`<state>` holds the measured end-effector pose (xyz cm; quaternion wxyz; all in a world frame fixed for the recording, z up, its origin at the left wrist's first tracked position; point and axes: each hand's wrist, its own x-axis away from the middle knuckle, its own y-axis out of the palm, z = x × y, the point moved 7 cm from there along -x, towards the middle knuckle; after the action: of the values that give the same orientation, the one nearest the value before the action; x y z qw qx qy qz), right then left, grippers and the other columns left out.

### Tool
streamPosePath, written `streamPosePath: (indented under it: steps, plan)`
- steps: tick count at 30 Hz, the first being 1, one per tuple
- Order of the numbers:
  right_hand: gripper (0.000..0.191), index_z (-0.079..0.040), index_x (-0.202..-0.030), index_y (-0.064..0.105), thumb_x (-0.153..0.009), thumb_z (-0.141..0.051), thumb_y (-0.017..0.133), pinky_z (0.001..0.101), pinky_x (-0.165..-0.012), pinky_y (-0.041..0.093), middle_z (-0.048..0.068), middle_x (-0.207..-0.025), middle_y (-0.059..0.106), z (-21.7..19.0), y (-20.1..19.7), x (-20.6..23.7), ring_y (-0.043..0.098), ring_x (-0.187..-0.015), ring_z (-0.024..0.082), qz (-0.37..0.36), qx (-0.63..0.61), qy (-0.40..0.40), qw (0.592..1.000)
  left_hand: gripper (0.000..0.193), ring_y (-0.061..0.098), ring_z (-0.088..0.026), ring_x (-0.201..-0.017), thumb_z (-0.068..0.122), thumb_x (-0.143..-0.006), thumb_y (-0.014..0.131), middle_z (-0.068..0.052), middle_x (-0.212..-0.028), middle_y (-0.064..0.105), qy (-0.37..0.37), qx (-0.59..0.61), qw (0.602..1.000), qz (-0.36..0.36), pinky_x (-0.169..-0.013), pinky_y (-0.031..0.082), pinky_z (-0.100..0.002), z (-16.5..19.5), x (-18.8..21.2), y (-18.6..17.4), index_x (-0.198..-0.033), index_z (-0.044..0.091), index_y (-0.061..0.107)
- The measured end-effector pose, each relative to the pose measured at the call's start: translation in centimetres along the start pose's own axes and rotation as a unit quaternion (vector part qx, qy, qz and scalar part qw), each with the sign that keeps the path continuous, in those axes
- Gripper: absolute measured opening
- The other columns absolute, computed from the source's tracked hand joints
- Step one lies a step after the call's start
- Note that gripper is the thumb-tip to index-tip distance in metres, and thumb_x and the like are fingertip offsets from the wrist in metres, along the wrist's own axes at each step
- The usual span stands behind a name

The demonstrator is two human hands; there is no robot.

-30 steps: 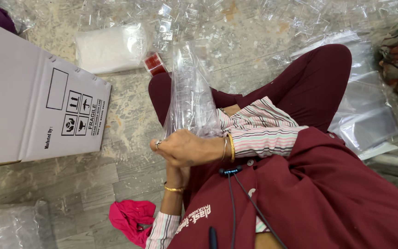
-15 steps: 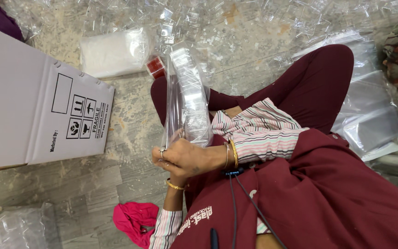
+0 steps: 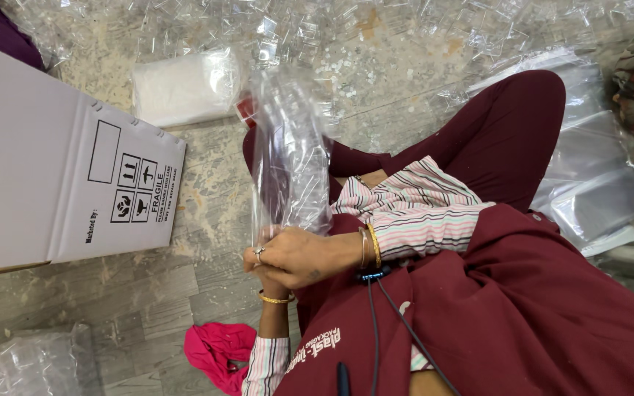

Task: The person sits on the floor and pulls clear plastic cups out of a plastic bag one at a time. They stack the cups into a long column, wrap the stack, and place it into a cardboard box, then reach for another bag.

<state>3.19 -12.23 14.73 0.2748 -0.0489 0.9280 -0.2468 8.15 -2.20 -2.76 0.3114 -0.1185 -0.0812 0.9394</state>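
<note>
Since the previous frame the clear plastic bag (image 3: 289, 158) had tilted a bit more upright and the hands sat slightly higher; otherwise little moved. Bag was thin, glossy, crinkled film, long and narrow, packed with small clear pieces, standing over the lap. Right hand (image 3: 304, 255) was closed around the bag's lower end, ring and bangles visible. Left hand (image 3: 267, 277) sat underneath, mostly hidden; fingers curled at the same end, grip can't be confirmed. White cardboard box (image 3: 60, 191) lay to the left, black handling pictograms in small squares on its flap. White filled pouch (image 3: 183, 86) beyond it. Pink cloth (image 3: 218, 350) on the floor near the left sleeve. Flat clear bags (image 3: 596, 183) stacked at right.
</note>
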Motion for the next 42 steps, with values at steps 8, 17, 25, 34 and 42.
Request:
streamPosePath:
  steps: [8, 17, 25, 34, 42]
  plan:
    - [0.015, -0.008, -0.111, 0.057, -0.099, -0.016, 0.06, 0.0454, -0.072, 0.055, 0.013, -0.085, 0.068, 0.6, -0.2, 0.1, 0.07, -0.079, 0.036, -0.012, -0.02, 0.018, 1.0, 0.039, 0.059, -0.02, -0.113, 0.017, -0.098, 0.06, -0.011, -0.127, 0.055, 0.041, -0.032, 0.999, 0.007, -0.098, 0.05, -0.033, 3.6, -1.5, 0.3, -0.133, 0.001, 0.051]
    - [0.016, -0.008, -0.112, 0.057, -0.098, -0.015, 0.06, 0.0445, -0.072, 0.055, 0.013, -0.087, 0.069, 0.7, 0.0, 0.4, 0.071, -0.08, 0.035, -0.014, -0.037, 0.023, 0.999, 0.042, 0.056, -0.017, -0.118, 0.023, -0.103, 0.047, -0.008, -0.131, 0.057, -0.068, 0.053, 0.996, -0.01, -0.105, 0.045, -0.031, 0.8, -3.1, 2.2, -0.138, 0.001, 0.054]
    - [0.016, -0.008, -0.113, 0.057, -0.098, -0.014, 0.06, 0.0437, -0.072, 0.056, 0.014, -0.088, 0.07, 1.2, -0.2, 0.6, 0.071, -0.082, 0.035, -0.012, -0.054, 0.031, 0.998, 0.035, 0.058, -0.022, -0.124, 0.017, -0.102, 0.054, -0.012, -0.129, 0.061, 0.045, 0.022, 0.998, -0.032, -0.108, 0.046, -0.036, 4.7, -2.6, 1.8, -0.133, 0.0, 0.056]
    - [0.017, -0.007, -0.113, 0.059, -0.097, -0.013, 0.062, 0.0436, -0.071, 0.056, 0.015, -0.086, 0.069, 1.2, -0.6, 0.3, 0.072, -0.081, 0.035, -0.013, -0.06, 0.033, 0.998, 0.034, 0.067, -0.023, -0.11, 0.012, -0.1, 0.061, -0.012, -0.123, 0.065, 0.088, -0.088, 0.992, -0.023, -0.091, 0.054, -0.035, 2.1, -1.2, 0.3, -0.132, 0.002, 0.055]
    - [0.017, -0.005, -0.107, 0.06, -0.093, -0.015, 0.064, 0.0458, -0.07, 0.053, 0.014, -0.084, 0.066, 0.8, -0.9, 0.4, 0.068, -0.078, 0.036, -0.026, -0.023, 0.015, 0.999, 0.024, 0.065, -0.022, -0.105, 0.015, -0.103, 0.058, -0.012, -0.118, 0.067, 0.038, 0.168, 0.985, 0.014, -0.092, 0.055, -0.035, 0.8, -1.2, -0.3, -0.12, -0.002, 0.063]
